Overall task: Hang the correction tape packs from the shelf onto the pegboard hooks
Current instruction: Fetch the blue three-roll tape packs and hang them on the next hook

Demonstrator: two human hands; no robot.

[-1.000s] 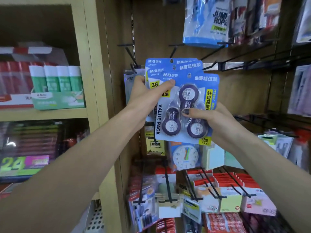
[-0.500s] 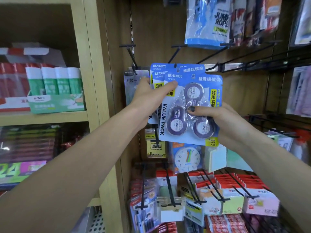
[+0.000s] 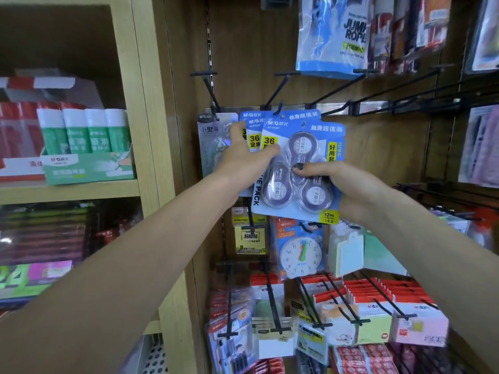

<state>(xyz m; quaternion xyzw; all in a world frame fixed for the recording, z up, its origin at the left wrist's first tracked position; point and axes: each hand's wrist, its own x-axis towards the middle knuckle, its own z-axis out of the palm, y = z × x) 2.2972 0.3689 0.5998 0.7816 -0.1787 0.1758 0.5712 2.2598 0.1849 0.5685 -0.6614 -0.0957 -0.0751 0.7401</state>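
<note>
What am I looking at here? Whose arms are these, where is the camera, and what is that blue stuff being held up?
No machine here: a person wears a wide-angle camera on the head, so you see their own two arms reaching forward. This is a shop display. The left hand and the right hand together grip a fanned bunch of blue correction tape packs, each card carrying three round tape dispensers. The packs are held up against a black hook sticking out of the brown pegboard wall; whether any card is threaded onto it I cannot tell. To the left, a wooden shelf holds glue sticks. Below hang a toy clock and sticky notes.
</note>
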